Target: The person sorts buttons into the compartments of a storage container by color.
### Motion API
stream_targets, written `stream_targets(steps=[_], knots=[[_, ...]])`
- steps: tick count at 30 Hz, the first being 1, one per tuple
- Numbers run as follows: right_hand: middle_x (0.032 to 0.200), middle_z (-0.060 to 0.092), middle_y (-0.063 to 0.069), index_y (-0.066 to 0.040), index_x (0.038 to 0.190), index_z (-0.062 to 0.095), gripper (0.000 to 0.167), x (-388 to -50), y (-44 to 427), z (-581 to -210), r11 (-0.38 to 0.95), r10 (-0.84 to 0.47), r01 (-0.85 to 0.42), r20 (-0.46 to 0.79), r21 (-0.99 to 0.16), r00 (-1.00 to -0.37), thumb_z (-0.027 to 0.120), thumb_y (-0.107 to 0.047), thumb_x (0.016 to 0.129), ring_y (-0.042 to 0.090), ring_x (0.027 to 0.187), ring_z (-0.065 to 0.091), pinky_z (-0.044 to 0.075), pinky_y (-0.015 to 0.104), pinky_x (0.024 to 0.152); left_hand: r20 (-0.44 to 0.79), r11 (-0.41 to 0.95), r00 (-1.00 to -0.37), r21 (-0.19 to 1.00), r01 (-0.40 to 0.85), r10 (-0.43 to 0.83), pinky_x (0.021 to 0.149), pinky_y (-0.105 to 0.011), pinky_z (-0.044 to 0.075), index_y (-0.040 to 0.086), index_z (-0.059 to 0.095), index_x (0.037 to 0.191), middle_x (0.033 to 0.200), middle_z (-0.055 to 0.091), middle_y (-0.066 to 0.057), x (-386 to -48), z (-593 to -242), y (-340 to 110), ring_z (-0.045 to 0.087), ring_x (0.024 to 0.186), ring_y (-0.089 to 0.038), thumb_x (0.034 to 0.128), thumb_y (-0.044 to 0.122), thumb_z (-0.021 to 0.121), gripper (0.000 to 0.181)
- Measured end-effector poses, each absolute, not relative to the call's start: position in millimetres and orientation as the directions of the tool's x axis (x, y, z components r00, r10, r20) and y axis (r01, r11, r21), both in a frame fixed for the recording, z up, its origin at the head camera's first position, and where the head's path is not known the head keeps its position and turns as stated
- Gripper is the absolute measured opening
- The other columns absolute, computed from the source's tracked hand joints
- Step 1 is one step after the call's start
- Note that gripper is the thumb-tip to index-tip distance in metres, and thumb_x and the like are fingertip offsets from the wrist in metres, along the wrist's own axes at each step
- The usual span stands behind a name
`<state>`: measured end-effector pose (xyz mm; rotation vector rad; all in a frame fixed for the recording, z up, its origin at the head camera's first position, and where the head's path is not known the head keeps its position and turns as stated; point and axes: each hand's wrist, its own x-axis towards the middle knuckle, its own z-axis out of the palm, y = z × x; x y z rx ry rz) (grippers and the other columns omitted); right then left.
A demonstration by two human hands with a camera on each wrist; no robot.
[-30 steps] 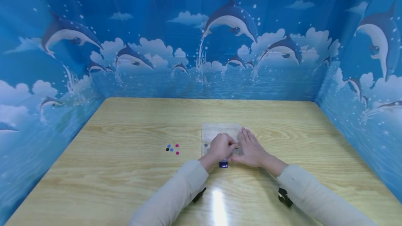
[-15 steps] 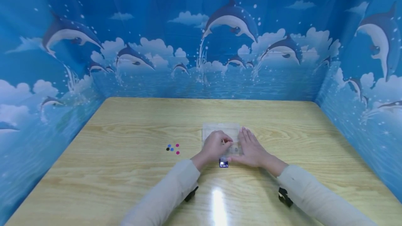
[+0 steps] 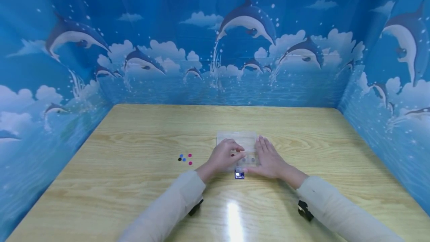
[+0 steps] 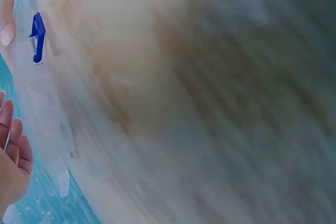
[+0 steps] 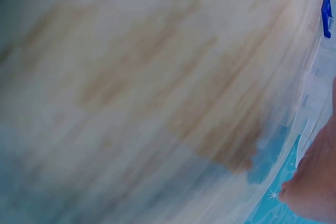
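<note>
A clear plastic compartment box (image 3: 249, 145) lies on the table with its lid folded back; small round discs (image 3: 253, 159) show in its front compartments. Its blue latch (image 3: 239, 174) sticks out at the front and also appears in the left wrist view. My left hand (image 3: 221, 155) hovers over the box's left part, thumb and forefinger tips close together. Whether anything is between them is too small to tell, though a dark spot shows behind the fingers. Along the box's right side rests my right hand (image 3: 268, 160), fingers straight, its thumb beside the latch.
To the left of the box lie several loose discs: pink (image 3: 190, 155), blue (image 3: 181, 156) and one black (image 3: 179, 159). The wooden table (image 3: 141, 189) is enclosed by a blue dolphin curtain (image 3: 168, 66).
My left hand has moved leftward across the box, uncovering front compartments with discs. My right hand stays in place at the right side.
</note>
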<state>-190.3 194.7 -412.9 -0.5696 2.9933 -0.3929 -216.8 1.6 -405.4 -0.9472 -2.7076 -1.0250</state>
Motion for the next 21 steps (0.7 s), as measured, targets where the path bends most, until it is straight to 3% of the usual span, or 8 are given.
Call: stream_targets(steps=[6, 8, 21], knots=[[0.151, 0.004, 0.032, 0.013, 0.143, 0.013, 0.111, -191.3, 195.0, -414.3, 0.9, -0.368, -0.35, -0.025, -0.262, -0.929, 0.055, -0.067, 0.078, 0.047, 0.14, 0.006, 0.01, 0.053, 0.115, 0.288, 0.585, -0.809, 0.572, 0.575, 0.513, 0.083, -0.026, 0.048, 0.008, 0.072, 0.097, 0.089, 0.069, -0.003, -215.1, -403.1, -4.2, 0.06, 0.085, -0.014, 0.0828, 0.024, 0.069, 0.021], [0.151, 0.004, 0.032, 0.013, 0.142, 0.013, 0.111, -191.1, 195.0, -414.3, 0.899, -0.369, -0.351, -0.022, -0.262, -0.929, 0.055, -0.067, 0.078, 0.047, 0.14, 0.006, 0.01, 0.054, 0.115, 0.284, 0.586, -0.812, 0.575, 0.57, 0.511, 0.078, -0.024, 0.048, 0.009, 0.072, 0.097, 0.089, 0.068, -0.002, -214.9, -402.7, -7.2, 0.059, 0.086, -0.015, 0.0826, 0.024, 0.069, 0.022], [0.151, 0.005, 0.032, 0.014, 0.142, 0.013, 0.111, -191.5, 195.3, -415.2, 0.901, -0.368, -0.35, -0.026, -0.257, -0.929, 0.055, -0.066, 0.078, 0.046, 0.14, 0.007, 0.01, 0.053, 0.115, 0.253, 0.602, -0.836, 0.596, 0.531, 0.486, 0.079, -0.028, 0.049, 0.007, 0.07, 0.101, 0.093, 0.066, -0.005, -213.2, -402.1, -25.9, 0.059, 0.089, -0.018, 0.0832, 0.025, 0.068, 0.025]])
